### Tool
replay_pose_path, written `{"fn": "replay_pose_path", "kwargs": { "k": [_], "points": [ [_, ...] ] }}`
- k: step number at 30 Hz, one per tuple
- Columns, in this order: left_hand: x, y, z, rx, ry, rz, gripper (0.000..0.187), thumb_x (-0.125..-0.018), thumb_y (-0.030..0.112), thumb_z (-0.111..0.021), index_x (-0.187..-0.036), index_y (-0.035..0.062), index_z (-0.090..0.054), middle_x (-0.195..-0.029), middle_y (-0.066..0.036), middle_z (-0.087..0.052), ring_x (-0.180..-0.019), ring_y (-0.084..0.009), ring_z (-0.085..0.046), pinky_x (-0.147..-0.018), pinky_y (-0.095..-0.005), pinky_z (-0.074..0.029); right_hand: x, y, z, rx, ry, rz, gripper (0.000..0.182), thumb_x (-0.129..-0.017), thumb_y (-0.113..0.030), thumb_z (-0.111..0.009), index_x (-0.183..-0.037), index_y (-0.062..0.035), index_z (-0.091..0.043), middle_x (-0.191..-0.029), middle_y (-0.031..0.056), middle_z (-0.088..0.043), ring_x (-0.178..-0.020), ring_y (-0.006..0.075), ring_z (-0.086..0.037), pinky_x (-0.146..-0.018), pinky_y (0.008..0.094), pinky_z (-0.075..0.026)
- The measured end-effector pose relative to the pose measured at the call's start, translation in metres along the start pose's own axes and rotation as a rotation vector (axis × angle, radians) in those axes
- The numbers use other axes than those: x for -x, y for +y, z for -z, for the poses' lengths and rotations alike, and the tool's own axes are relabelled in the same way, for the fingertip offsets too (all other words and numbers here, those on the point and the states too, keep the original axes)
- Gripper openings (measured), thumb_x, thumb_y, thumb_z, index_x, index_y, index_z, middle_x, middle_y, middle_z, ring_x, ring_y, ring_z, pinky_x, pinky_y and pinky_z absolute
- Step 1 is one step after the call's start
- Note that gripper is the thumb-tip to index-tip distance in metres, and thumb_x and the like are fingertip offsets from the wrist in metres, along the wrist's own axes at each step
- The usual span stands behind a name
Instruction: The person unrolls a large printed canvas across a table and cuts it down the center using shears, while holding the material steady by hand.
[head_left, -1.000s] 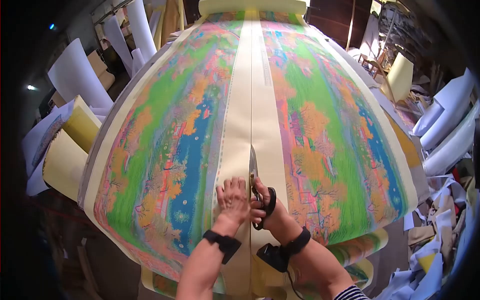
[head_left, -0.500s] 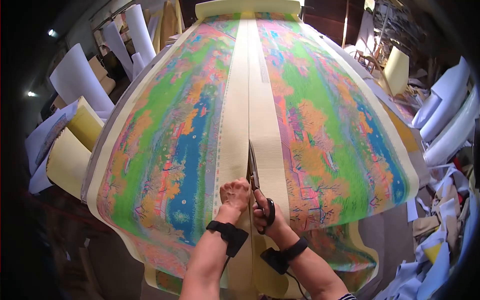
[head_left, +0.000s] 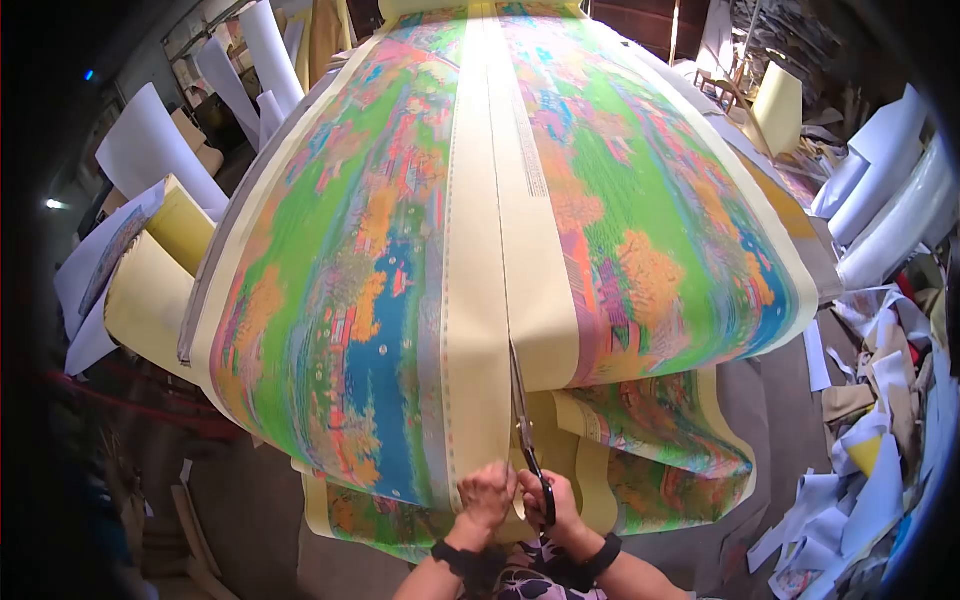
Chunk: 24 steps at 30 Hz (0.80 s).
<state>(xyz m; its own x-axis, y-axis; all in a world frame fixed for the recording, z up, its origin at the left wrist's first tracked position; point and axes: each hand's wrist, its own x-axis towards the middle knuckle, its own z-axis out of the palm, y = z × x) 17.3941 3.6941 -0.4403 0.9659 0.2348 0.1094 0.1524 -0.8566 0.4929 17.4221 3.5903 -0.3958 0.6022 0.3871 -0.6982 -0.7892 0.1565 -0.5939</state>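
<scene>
A long printed sheet (head_left: 325,220) with green, blue and orange landscape patterns stretches away from me, with a plain cream strip (head_left: 478,300) down its middle. My right hand (head_left: 550,500) is closed round the black handles of long scissors (head_left: 526,435). Their blades point away from me, with the tips at the line between the sheet's two halves. Just left of them, my left hand (head_left: 488,497) is closed on the near end of the left half's cream strip; its fingertips are partly hidden. On the right, the other half (head_left: 640,260) ends farther from me.
Beneath hangs another printed length (head_left: 680,430) in folds. Paper rolls (head_left: 155,150) stand at the left, with a yellow roll (head_left: 155,300) nearer. Paper scraps (head_left: 830,490) are heaped at the right. A cream roll lies across the far end.
Both hands have come closer to my body, bringing the scissors along. The near edges of the two halves now lie farther apart, with the left one lower.
</scene>
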Motion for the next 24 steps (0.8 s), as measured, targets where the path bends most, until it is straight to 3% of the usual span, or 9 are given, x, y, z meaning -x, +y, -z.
{"fn": "replay_pose_path", "kwargs": {
  "k": [7,10,12,17,19,20,22,23,24],
  "points": [
    [-0.003,-0.011,-0.01,0.088,-0.08,0.037,0.019,-0.065,0.016,-0.053,-0.049,0.0092,-0.044,-0.044,-0.009,-0.045,-0.039,-0.0245,-0.047,-0.036,-0.0342,-0.036,-0.107,-0.124,-0.039,-0.114,-0.028,-0.018,0.03,-0.076,-0.028,-0.051,-0.057,-0.0091,-0.037,-0.041,-0.0045,-0.031,-0.026,0.0049,-0.027,-0.024,0.019,-0.02],
    [-0.001,-0.028,-0.037,0.105,-0.122,0.089,0.02,-0.062,0.02,-0.057,-0.05,0.0093,-0.045,-0.046,-0.009,-0.044,-0.04,-0.0258,-0.046,-0.037,-0.0341,-0.034,-0.162,-0.17,-0.048,0.031,0.025,0.015,0.034,-0.072,-0.035,-0.054,-0.057,-0.0098,-0.037,-0.041,-0.0045,-0.03,-0.025,0.0056,-0.026,-0.024,0.0195,-0.02],
    [-0.007,-0.032,-0.042,0.092,-0.463,0.177,0.016,-0.067,0.021,-0.049,-0.075,0.008,-0.053,-0.066,-0.014,-0.053,-0.059,-0.0292,-0.05,-0.05,-0.0388,-0.04,-0.201,-0.195,-0.055,0.038,0.015,0.043,0.038,-0.068,-0.042,-0.056,-0.057,-0.0102,-0.037,-0.041,-0.0046,-0.03,-0.025,0.0062,-0.025,-0.024,0.0206,-0.02],
    [-0.006,-0.065,-0.101,0.001,-0.385,0.102,0.021,-0.066,0.026,-0.049,-0.08,0.0102,-0.054,-0.073,-0.012,-0.054,-0.064,-0.0283,-0.051,-0.06,-0.0406,-0.039,-0.288,-0.264,-0.077,0.002,0.047,0.057,0.041,-0.062,-0.041,-0.063,-0.057,-0.0099,-0.037,-0.041,-0.0044,-0.031,-0.027,0.0055,-0.024,-0.026,0.0195,-0.017],
    [-0.023,-0.07,-0.109,0.02,-0.705,0.243,0.022,-0.069,0.026,-0.046,-0.081,0.0089,-0.054,-0.073,-0.011,-0.055,-0.066,-0.0288,-0.051,-0.06,-0.0403,-0.04,-0.314,-0.283,-0.079,0.054,0.061,0.059,0.043,-0.06,-0.043,-0.064,-0.058,-0.0097,-0.037,-0.042,-0.0044,-0.031,-0.028,0.0053,-0.024,-0.026,0.0193,-0.018],
    [-0.018,-0.081,-0.122,0.031,-0.716,0.181,0.023,-0.07,0.029,-0.047,-0.08,0.0088,-0.054,-0.069,-0.01,-0.054,-0.064,-0.0278,-0.051,-0.057,-0.0399,-0.04,-0.325,-0.29,-0.079,0.016,0.024,0.03,0.044,-0.06,-0.044,-0.064,-0.058,-0.0098,-0.037,-0.042,-0.0045,-0.03,-0.028,0.0053,-0.024,-0.027,0.0193,-0.018],
    [-0.073,-0.064,-0.095,0.094,-0.467,0.333,0.024,-0.07,0.03,-0.047,-0.081,0.0097,-0.054,-0.065,-0.009,-0.053,-0.062,-0.0269,-0.051,-0.055,-0.0404,-0.04,-0.334,-0.299,-0.079,-0.034,-0.046,-0.044,0.046,-0.059,-0.048,-0.062,-0.059,-0.0105,-0.035,-0.042,-0.0049,-0.028,-0.029,0.0055,-0.022,-0.029,0.0201,-0.018],
    [-0.126,-0.05,-0.066,0.055,-0.269,0.288,0.018,-0.065,0.026,-0.054,-0.065,0.0095,-0.049,-0.055,-0.009,-0.048,-0.051,-0.0259,-0.048,-0.046,-0.0373,-0.037,-0.335,-0.299,-0.077,-0.032,-0.05,-0.051,0.046,-0.059,-0.048,-0.062,-0.059,-0.0105,-0.035,-0.042,-0.0049,-0.028,-0.029,0.0055,-0.022,-0.029,0.0201,-0.018],
    [-0.184,-0.039,-0.04,0.016,-0.072,0.244,0.024,-0.059,0.023,-0.061,-0.05,0.0093,-0.045,-0.044,-0.008,-0.043,-0.04,-0.0249,-0.045,-0.037,-0.0342,-0.034,-0.336,-0.298,-0.075,-0.062,-0.076,-0.088,0.047,-0.059,-0.05,-0.061,-0.06,-0.0107,-0.035,-0.042,-0.0051,-0.027,-0.029,0.0056,-0.022,-0.029,0.0208,-0.019]
  ]
}}
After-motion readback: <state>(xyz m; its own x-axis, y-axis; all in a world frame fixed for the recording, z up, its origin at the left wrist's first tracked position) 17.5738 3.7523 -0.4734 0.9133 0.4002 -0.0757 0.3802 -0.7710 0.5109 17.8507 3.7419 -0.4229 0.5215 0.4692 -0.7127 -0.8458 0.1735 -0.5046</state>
